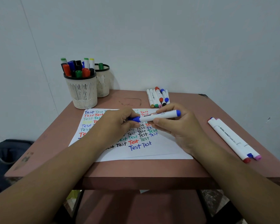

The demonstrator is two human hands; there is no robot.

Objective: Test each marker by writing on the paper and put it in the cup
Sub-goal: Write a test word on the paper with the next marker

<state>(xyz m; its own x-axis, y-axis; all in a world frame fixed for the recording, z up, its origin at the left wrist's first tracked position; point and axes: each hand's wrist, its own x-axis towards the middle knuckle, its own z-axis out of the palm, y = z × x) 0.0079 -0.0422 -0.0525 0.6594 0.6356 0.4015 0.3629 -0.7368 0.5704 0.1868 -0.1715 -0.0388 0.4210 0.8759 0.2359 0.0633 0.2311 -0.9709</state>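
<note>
We see both hands meeting over the middle of the paper [136, 152], which lies flat on the reddish counter [136, 168] and is covered with the word "Test" in many colours. The right hand [179, 126] holds a white marker with blue ends [158, 117] by its barrel, thumb below and fingers [164, 109] curled over the top, so the marker lies almost level above the sheet. The left hand [120, 122] grips the blue cap [134, 119] at the marker's left end — its fingers are curled around it. We cannot tell if the cap is fully pushed on or a little loose.

At the far left corner of the counter stand two pale slotted cups. The front cup [83, 92] is full of markers with red, green, black and blue caps; the back cup [103, 83], just behind and touching it, shows one green cap at its rim.

Along the far edge, right of the middle, a small group of markers [158, 97] lies side by side. Near the right edge three long white markers [233, 139] lie together, slanted — their near ends are red, blue and pink.

A dark bag [6, 156] sits on the floor beyond the left edge.
</note>
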